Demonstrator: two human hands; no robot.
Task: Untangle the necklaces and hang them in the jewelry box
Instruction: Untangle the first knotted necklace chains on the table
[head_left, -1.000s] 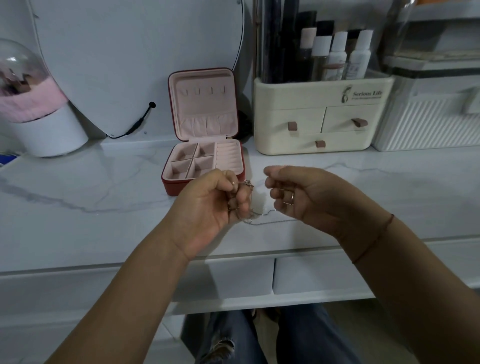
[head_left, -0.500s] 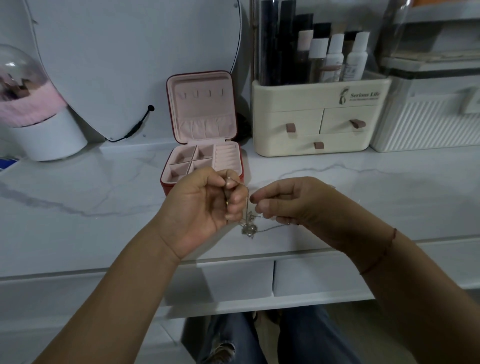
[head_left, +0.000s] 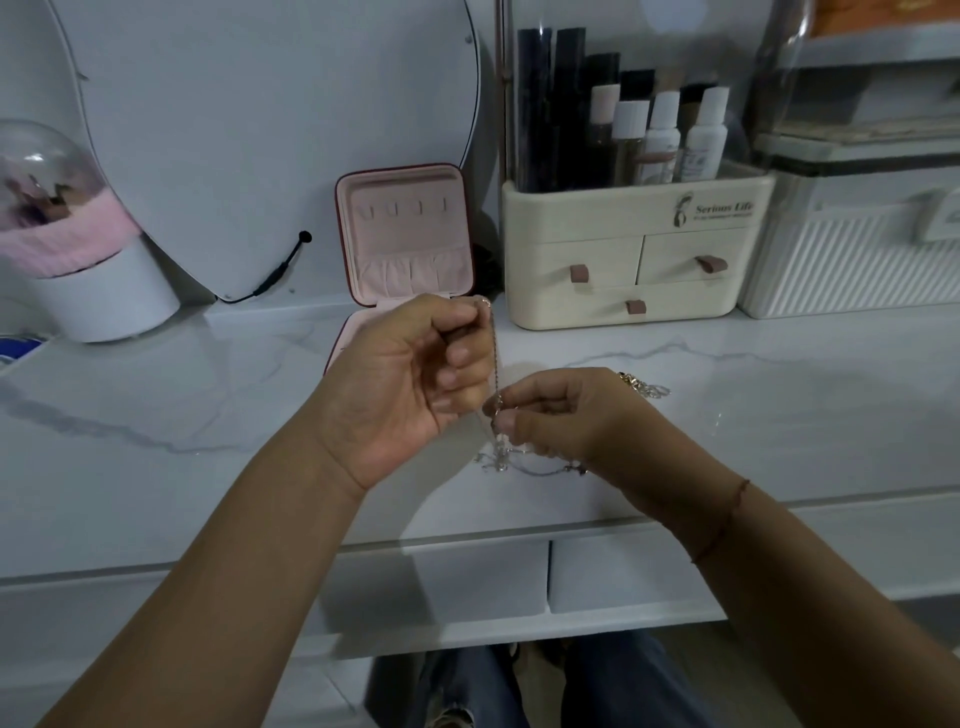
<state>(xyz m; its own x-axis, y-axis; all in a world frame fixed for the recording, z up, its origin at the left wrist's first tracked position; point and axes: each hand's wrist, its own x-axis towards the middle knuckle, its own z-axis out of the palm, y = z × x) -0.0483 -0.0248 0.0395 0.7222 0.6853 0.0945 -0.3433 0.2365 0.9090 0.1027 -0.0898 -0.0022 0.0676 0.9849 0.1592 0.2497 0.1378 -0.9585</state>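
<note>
A thin necklace chain (head_left: 495, 358) runs straight down from my left hand (head_left: 410, 379), which pinches its top end above the marble tabletop. My right hand (head_left: 561, 410) pinches the same chain lower down. Below it a tangled bunch of silver chain (head_left: 501, 460) lies on the table. Another small heap of chain (head_left: 644, 387) sits just behind my right hand. The red jewelry box (head_left: 405, 234) stands open behind my left hand, its pink lid upright with a row of small hooks; its tray is mostly hidden by my hand.
A cream drawer organizer (head_left: 634, 254) with bottles stands to the right of the box, a white ribbed case (head_left: 852, 260) beyond it. A white mirror (head_left: 249, 130) leans at the back left, beside a domed pink ornament (head_left: 67, 234).
My left hand has risen and drawn the chain taut and upright. My right hand has slid down to grip it lower, near the tangle on the table.
</note>
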